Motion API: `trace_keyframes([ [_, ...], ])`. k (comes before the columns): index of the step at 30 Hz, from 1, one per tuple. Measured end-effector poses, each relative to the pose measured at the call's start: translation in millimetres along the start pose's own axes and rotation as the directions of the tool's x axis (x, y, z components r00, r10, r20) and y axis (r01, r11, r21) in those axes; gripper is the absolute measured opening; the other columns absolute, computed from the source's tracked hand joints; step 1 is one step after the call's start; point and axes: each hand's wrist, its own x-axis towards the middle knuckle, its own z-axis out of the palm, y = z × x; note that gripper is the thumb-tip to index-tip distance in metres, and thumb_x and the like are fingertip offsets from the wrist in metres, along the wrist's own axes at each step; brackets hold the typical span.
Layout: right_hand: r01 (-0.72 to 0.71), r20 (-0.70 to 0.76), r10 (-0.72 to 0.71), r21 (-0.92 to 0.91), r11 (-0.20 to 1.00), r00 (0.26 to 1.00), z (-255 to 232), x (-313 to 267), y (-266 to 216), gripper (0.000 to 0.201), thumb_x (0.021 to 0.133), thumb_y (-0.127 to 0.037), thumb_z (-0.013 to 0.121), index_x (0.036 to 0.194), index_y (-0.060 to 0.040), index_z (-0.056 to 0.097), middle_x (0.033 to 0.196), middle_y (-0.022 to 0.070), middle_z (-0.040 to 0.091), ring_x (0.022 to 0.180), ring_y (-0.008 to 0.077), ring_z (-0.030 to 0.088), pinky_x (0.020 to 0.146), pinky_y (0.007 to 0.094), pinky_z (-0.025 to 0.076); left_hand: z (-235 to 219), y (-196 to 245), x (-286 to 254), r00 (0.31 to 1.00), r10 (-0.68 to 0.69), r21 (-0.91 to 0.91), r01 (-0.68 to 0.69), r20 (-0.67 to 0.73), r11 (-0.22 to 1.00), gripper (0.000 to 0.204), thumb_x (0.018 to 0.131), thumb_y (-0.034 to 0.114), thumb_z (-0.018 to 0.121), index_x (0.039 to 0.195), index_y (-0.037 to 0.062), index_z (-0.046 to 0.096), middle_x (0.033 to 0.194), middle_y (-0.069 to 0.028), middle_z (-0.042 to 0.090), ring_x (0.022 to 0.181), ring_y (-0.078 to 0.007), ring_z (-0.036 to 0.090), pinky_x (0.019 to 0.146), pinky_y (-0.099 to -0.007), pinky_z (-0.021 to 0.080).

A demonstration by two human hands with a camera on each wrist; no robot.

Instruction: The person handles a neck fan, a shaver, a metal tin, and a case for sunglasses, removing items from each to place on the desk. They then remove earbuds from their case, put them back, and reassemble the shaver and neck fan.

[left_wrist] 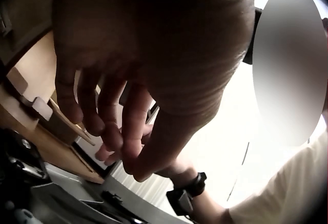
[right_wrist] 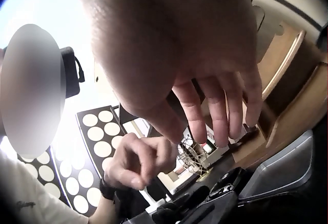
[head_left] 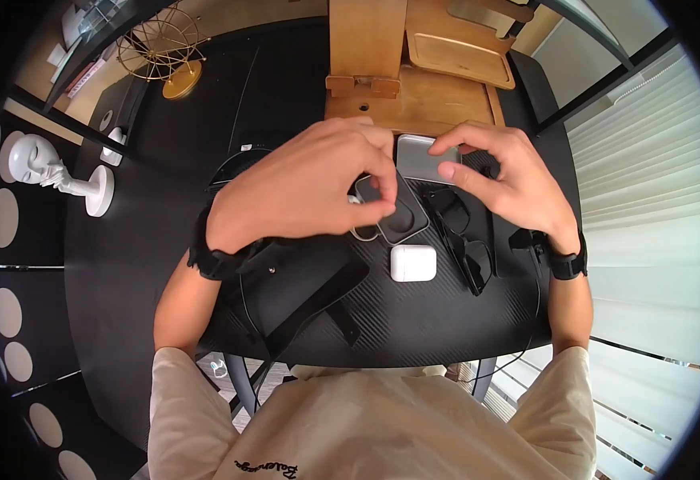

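My left hand point(head_left: 310, 180) hovers over a dark phone-shaped item point(head_left: 414, 226), its thumb and index fingertips close together. In the left wrist view the other fingers hang loosely curved, and nothing shows between them. The right hand point(head_left: 510, 172) is raised beside a shallow silver metal tray point(head_left: 418, 164), thumb and fingers apart and holding nothing. A white earbud case point(head_left: 412, 263) lies just below the phone-shaped item. Black sunglasses point(head_left: 476, 264) lie to its right. A black pouch point(head_left: 298, 284) is below the left wrist, partly hidden by it.
A wooden desk stand point(head_left: 366, 48) rises at the back of the black table point(head_left: 142, 264). Left are a white figurine point(head_left: 98, 192) and a gold wire wheel ornament point(head_left: 180, 80). A thin cable point(head_left: 537, 312) runs from the right wrist over the table's front edge.
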Motion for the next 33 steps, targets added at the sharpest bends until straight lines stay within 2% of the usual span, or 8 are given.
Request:
trace_keyframes([
  [2, 0.041, 0.020, -0.040, -0.045, 0.998, 0.999, 4, -1, -2, 0.024, 0.088, -0.018, 0.070, 0.104, -0.0010, 0.067, 0.099, 0.0131, 0.071, 0.087, 0.0307, 0.067, 0.068, 0.0369, 0.052, -3, 2, -3, 0.992, -0.104, 0.128, 0.094, 0.076, 0.987, 0.020, 0.074, 0.012, 0.079, 0.091, 0.0054, 0.070, 0.094, -0.0060, 0.062, 0.096, -0.0277, 0.058, 0.087, -0.0383, 0.046],
  [5, 0.148, -0.001, -0.149, -0.112, 0.983, 0.989, 16, -5, -2, 0.027, 0.085, -0.021, 0.074, 0.103, -0.0017, 0.068, 0.094, 0.0143, 0.069, 0.087, 0.0343, 0.064, 0.073, 0.0395, 0.051, 10, -10, -10, 0.995, -0.068, 0.155, 0.056, 0.071, 0.986, 0.032, 0.074, 0.013, 0.079, 0.102, 0.0060, 0.068, 0.104, -0.0073, 0.061, 0.106, -0.0286, 0.056, 0.094, -0.0395, 0.045],
  [12, 0.160, 0.121, -0.131, -0.280, 0.946, 0.984, 54, -17, -21, 0.036, 0.076, -0.031, 0.080, 0.091, -0.0015, 0.067, 0.086, 0.0114, 0.062, 0.094, 0.0302, 0.059, 0.083, 0.0420, 0.049, 18, -17, -8, 0.989, -0.086, 0.201, 0.060, 0.122, 0.978, 0.033, 0.073, 0.008, 0.079, 0.104, 0.0058, 0.066, 0.109, -0.0077, 0.060, 0.112, -0.0291, 0.055, 0.097, -0.0392, 0.045],
  [19, 0.170, 0.111, -0.138, -0.380, 0.909, 0.984, 75, -23, -26, 0.027, 0.074, -0.024, 0.078, 0.081, -0.0013, 0.065, 0.084, 0.0107, 0.061, 0.090, 0.0271, 0.058, 0.080, 0.0394, 0.048, 8, -17, -2, 0.999, 0.019, 0.183, -0.013, -0.029, 0.983, 0.024, 0.078, 0.006, 0.074, 0.100, 0.0029, 0.066, 0.099, -0.0073, 0.066, 0.095, -0.0306, 0.063, 0.085, -0.0373, 0.048],
  [25, 0.159, 0.089, -0.138, -0.288, 0.944, 0.986, 39, -19, -40, 0.023, 0.069, -0.017, 0.076, 0.080, -0.0023, 0.062, 0.084, 0.0105, 0.059, 0.086, 0.0285, 0.056, 0.075, 0.0398, 0.050, -7, -10, 4, 0.981, 0.005, 0.053, 0.005, -0.192, 0.999, 0.022, 0.085, 0.014, 0.073, 0.103, 0.0018, 0.069, 0.097, -0.0080, 0.070, 0.084, -0.0221, 0.065, 0.070, -0.0305, 0.050],
  [28, 0.348, -0.029, -0.362, -0.214, 0.913, 0.932, 22, -17, -47, 0.027, 0.064, -0.008, 0.077, 0.083, -0.0024, 0.059, 0.084, 0.0077, 0.052, 0.081, 0.0280, 0.052, 0.068, 0.0392, 0.050, -7, -7, 4, 0.959, -0.049, -0.110, 0.019, -0.278, 0.994, 0.026, 0.090, 0.020, 0.072, 0.108, 0.0019, 0.069, 0.098, -0.0074, 0.071, 0.086, -0.0188, 0.065, 0.072, -0.0301, 0.051],
  [31, 0.397, -0.028, -0.418, -0.258, 0.881, 0.908, 17, -16, -48, 0.029, 0.064, -0.007, 0.077, 0.087, -0.0026, 0.062, 0.088, 0.0077, 0.054, 0.084, 0.0284, 0.054, 0.069, 0.0388, 0.051, -17, 5, 3, 0.905, -0.355, -0.489, 0.426, 0.235, 0.761, 0.033, 0.096, 0.025, 0.066, 0.121, 0.0030, 0.063, 0.090, -0.0054, 0.071, 0.075, -0.0112, 0.067, 0.056, -0.0239, 0.051],
  [33, 0.412, -0.035, -0.438, -0.279, 0.867, 0.898, 17, -15, -43, 0.029, 0.064, -0.006, 0.077, 0.089, -0.0026, 0.063, 0.093, 0.0080, 0.056, 0.085, 0.0289, 0.054, 0.070, 0.0384, 0.051, -17, 3, 3, 0.924, -0.303, -0.568, 0.382, 0.233, 0.729, 0.034, 0.097, 0.026, 0.065, 0.121, 0.0019, 0.061, 0.087, -0.0056, 0.070, 0.069, -0.0094, 0.068, 0.047, -0.0210, 0.049],
])
